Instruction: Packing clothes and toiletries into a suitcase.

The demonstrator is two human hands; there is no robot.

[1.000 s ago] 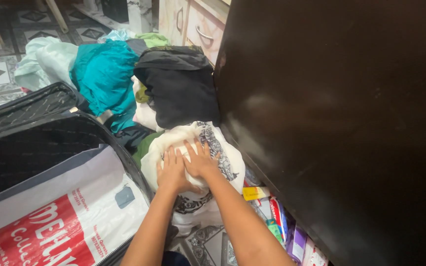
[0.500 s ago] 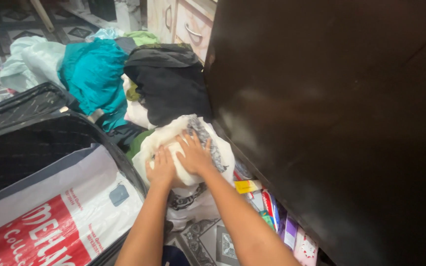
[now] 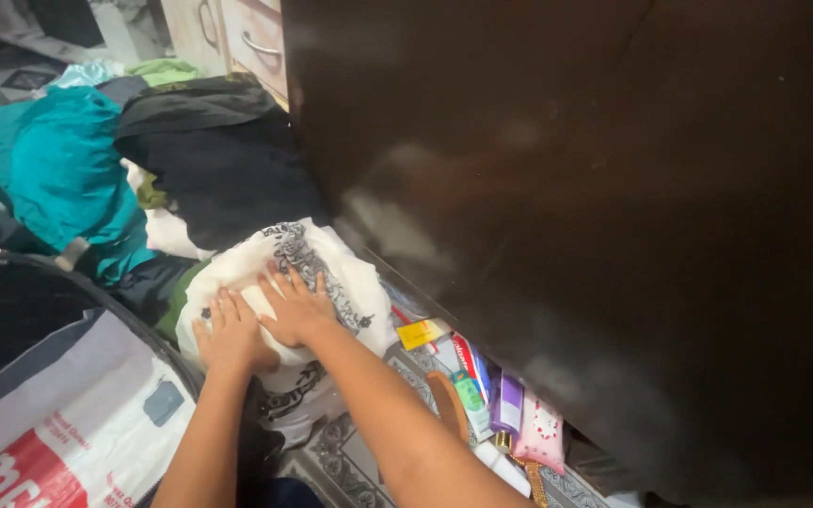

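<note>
A bundled white cloth with a dark printed pattern lies on the floor beside a dark cabinet. My left hand presses flat on its near left side, fingers together. My right hand lies flat on top of it, fingers spread, partly overlapping the left hand. Neither hand grips anything; both rest on the cloth. A heap of clothes lies behind it: a black garment and a teal garment.
An open black suitcase holds a white and red plastic bag at the left. A large dark cabinet fills the right. Tubes and small toiletry packs lie along its base on the patterned floor. Pale drawers stand behind.
The view has swung right and down, so everything has shifted left in the picture. Both hands stay pressed on the white cloth, in much the same pose.
</note>
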